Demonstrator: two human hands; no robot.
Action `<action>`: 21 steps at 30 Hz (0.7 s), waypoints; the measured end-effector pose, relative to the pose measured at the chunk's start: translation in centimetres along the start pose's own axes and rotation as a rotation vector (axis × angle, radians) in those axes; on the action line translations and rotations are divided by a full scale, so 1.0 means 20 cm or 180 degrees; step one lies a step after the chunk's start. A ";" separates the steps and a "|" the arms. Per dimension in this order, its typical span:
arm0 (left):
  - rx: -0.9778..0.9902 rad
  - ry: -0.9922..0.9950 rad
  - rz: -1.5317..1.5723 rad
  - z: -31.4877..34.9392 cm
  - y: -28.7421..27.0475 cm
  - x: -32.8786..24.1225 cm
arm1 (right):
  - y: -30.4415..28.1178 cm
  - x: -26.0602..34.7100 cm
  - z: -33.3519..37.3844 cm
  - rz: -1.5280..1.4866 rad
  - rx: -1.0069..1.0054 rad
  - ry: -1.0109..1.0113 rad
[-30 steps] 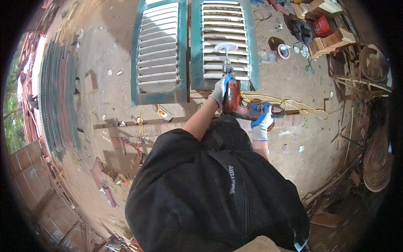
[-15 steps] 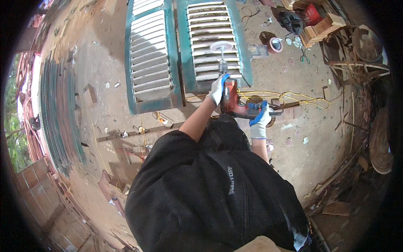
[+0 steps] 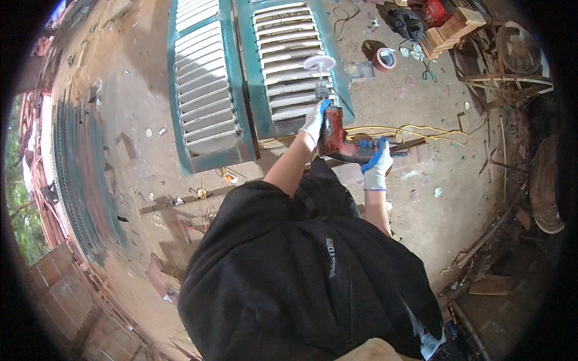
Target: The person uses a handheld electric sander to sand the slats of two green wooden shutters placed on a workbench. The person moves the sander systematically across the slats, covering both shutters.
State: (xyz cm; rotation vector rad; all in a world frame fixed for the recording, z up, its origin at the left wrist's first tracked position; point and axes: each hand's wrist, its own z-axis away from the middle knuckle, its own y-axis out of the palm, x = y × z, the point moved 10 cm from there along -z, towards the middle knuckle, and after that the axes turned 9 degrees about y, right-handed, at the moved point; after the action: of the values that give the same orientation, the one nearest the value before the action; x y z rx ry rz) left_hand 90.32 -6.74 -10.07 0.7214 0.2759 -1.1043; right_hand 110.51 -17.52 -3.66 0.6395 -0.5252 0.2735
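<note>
A red and black power drill (image 3: pixel 334 133) with a round pale sanding disc (image 3: pixel 319 62) on its chuck is held in both hands. My left hand (image 3: pixel 313 120), in a white and blue work glove, wraps round its front end behind the chuck. Around its rear handle closes my right hand (image 3: pixel 377 165), gloved the same way. The disc is over the white slats of the right louvered shutter (image 3: pixel 336 72), which has a green frame; whether it touches them I cannot tell. Beside it lies a second green-framed louvered shutter (image 3: pixel 180 129).
A yellow cord (image 3: pixel 415 129) trails over the floor right of the drill. Farther right are a roll of tape (image 3: pixel 384 59), green-handled scissors (image 3: pixel 428 76) and a wooden piece (image 3: pixel 451 33). Several green shutter panels (image 3: pixel 84 174) are stacked at the left.
The view has shifted, so the shutters appear farther left and slightly lower. Both hands still hold the drill, its disc staying over the right shutter's slats.
</note>
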 end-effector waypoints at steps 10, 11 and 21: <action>-0.0563 0.0300 0.0525 0.00 -0.38 -0.04 | 0.19 -0.19 0.01 0.0573 0.0014 0.0332; -0.0602 0.0439 0.0589 -0.01 -0.42 -0.07 | 0.14 -0.19 0.03 0.0836 -0.0456 0.0145; -0.0153 0.0661 -0.0458 0.19 0.04 -0.17 | 0.03 0.08 0.17 0.0124 0.0112 -0.0308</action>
State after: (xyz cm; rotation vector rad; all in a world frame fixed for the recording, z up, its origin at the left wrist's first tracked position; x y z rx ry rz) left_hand 88.87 -6.55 -5.08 0.7836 0.5364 -1.1557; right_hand 110.27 -19.02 -0.24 0.6797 -0.6273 0.2901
